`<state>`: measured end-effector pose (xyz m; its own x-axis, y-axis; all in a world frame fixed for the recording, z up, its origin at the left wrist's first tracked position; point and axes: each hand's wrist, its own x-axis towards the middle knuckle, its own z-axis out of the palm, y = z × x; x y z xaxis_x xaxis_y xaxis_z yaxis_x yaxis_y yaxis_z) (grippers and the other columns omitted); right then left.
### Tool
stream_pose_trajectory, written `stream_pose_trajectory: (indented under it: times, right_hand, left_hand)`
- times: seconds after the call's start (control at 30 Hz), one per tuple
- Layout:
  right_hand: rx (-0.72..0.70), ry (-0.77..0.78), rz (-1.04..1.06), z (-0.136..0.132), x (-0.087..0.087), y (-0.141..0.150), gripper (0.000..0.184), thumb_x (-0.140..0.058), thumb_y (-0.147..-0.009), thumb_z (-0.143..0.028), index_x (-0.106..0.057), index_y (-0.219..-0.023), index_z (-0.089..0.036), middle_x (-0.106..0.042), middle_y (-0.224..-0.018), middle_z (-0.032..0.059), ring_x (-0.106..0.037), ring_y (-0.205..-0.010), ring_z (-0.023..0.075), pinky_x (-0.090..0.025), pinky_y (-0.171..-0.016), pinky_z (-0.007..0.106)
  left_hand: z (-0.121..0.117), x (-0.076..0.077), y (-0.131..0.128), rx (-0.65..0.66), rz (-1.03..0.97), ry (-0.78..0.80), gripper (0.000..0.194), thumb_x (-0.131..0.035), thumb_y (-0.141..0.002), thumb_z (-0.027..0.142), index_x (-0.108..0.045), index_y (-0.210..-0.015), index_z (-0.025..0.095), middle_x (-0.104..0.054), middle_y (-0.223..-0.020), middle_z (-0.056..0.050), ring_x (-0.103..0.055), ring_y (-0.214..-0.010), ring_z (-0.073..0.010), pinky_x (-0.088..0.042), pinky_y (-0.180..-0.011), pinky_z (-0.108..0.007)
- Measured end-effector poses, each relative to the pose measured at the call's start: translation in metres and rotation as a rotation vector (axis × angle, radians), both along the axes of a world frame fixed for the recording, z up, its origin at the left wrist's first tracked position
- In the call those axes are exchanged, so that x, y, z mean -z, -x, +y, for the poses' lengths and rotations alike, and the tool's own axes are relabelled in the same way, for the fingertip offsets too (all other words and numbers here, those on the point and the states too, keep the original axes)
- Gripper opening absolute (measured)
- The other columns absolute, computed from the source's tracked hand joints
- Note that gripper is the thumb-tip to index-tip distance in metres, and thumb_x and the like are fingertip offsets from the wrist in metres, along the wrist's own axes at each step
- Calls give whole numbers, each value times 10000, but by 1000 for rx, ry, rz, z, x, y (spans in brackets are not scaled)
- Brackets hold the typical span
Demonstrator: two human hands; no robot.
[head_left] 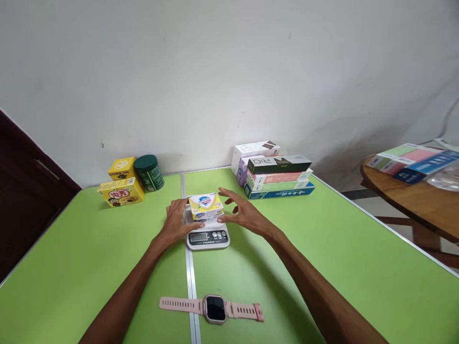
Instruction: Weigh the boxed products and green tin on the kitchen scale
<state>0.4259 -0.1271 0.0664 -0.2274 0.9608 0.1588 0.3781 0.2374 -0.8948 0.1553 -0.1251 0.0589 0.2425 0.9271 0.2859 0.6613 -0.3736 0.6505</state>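
A yellow and white soap box [205, 202] lies flat on what looks like a second soap box, mostly hidden beneath it. Both rest on the white kitchen scale [208, 241], whose display and buttons face me. My left hand [175, 223] curves around the left side of the stack, thumb in front and fingers behind, with a gap at the palm. On the right, my right hand [245, 213] is spread open, thumb close to the box's front right corner. Whether the fingertips touch the boxes is hard to see. A pink-strapped smartwatch [215, 308] lies in front of the scale.
Yellow snack boxes [122, 192] and a dark green canister [149, 173] stand at the back left. Several stacked cartons [279, 177] sit at the back right by the wall. A wooden table [416, 205] with more boxes is beyond the green table's right edge.
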Motion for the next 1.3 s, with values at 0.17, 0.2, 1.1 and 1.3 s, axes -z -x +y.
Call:
stream_pose_trajectory:
  times: [0.17, 0.2, 1.1, 1.3]
  right_hand:
    - [-110, 5, -92, 18, -6, 9, 702, -851, -655, -372, -659, -1320, -255, -727, -1277, 96, -696, -1000, 300, -586, -742, 386]
    - [-116, 12, -102, 19, -7, 11, 653, -850, -649, -367, -678, -1268, -247, -750, -1215, 96, -709, -967, 303, -589, -738, 393]
    - [-42, -59, -332, 138, 16, 215, 417, -879, -608, -206, -612, -929, -192, -726, -1009, 41, -649, -741, 168, -499, -651, 267]
    - [-66, -82, -363, 144, 18, 230, 429, -880, -643, -198, -632, -991, -171, -725, -1052, 71, -662, -806, 183, -514, -707, 281]
  left_hand:
    - [11, -1, -6, 79, 8, 5, 501, -915, -635, 421, -645, -1008, 226, -684, -1032, -68, -599, -1017, -298, -456, -921, -426]
    - [11, -1, -5, 101, -26, 12, 486, -917, -632, 427, -640, -977, 225, -678, -1005, -60, -600, -973, -280, -465, -882, -401]
    - [35, 56, 185, -814, -352, -243, 787, -783, -771, 384, -415, -1420, 135, -482, -1396, -215, -569, -1244, -322, -556, -984, -510]
    - [62, 59, 214, -805, -454, -114, 1033, -787, -780, 464, -228, -1582, 129, -370, -1478, -258, -656, -1138, -320, -569, -996, -519]
